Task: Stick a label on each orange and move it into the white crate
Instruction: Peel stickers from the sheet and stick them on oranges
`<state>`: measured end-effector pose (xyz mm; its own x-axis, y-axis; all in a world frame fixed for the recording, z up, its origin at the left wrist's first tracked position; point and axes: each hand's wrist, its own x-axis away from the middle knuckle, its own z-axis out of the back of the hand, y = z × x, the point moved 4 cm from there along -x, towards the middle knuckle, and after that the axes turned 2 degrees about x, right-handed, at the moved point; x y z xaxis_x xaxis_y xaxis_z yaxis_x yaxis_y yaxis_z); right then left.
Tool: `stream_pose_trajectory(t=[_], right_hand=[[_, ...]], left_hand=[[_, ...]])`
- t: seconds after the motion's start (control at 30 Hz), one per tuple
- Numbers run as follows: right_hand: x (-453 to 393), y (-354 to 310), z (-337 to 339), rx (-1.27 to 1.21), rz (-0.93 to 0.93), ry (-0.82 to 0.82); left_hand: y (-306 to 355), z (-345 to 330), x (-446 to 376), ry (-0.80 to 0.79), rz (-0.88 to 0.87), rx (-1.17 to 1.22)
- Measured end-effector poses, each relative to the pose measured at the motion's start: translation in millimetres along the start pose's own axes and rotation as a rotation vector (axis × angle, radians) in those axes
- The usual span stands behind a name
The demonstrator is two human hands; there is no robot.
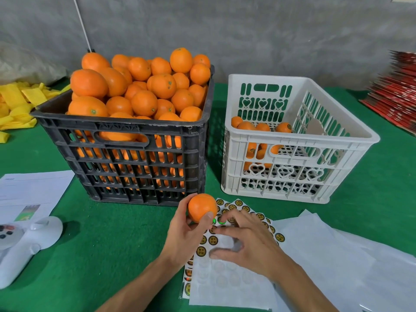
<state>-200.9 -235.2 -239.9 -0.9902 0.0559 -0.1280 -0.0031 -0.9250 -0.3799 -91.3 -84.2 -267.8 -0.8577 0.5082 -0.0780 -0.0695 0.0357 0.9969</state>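
Orange (202, 207) in work sits in the left hand (188, 233), held by curled fingers and thumb just above the green desk (101, 244), in front of the black crate (126, 154) heaped with unlabelled fruit. The label sheet (225, 266) lies directly right of and below the fruit, and the right hand (247, 242) hovers over it with fingers spread and bent, forefinger and thumb apart; motion blur makes it hard to say whether a label is already on a fingertip, though none appears pinched. The right hand is plainly the nearer one to the stickers, and the fruit's bare face turns toward it, so the next move likely calls for peeling one label and pressing it leftward onto the skin. White crate (297, 140) stands beyond the sheet, up and to the right, holding a few labelled oranges at its left end, with open room inside and a clear path over its near rim.
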Motion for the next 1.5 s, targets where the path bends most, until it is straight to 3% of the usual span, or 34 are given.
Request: stream_pose_trajectory(t=[0.2,0.43,0.6,0.93,1.13,1.27,1.5], right_hand=[[-3,-7,-4,-0.064,0.068,0.009],[-9,2,-12,-0.432,-0.085,0.037],[-12,8,-17,-0.495,-0.134,0.009],[-5,1,-9,-0.032,-0.077,0.043],[-6,2,-2,0.201,-0.193,0.065],[-6,6,-3,0.133,-0.23,0.056],[-7,14,-7,-0.122,-0.298,0.183]], left_hand=[[-1,2,-2,0.011,0.007,0.02],[-1,2,-1,0.008,-0.005,0.033],[4,1,0,0.006,-0.027,0.03],[5,4,0,0.018,-0.029,0.074],[5,2,0,0.011,-0.011,0.068],[6,-1,1,0.004,-0.023,0.05],[4,-1,-1,-0.026,-0.028,-0.017]])
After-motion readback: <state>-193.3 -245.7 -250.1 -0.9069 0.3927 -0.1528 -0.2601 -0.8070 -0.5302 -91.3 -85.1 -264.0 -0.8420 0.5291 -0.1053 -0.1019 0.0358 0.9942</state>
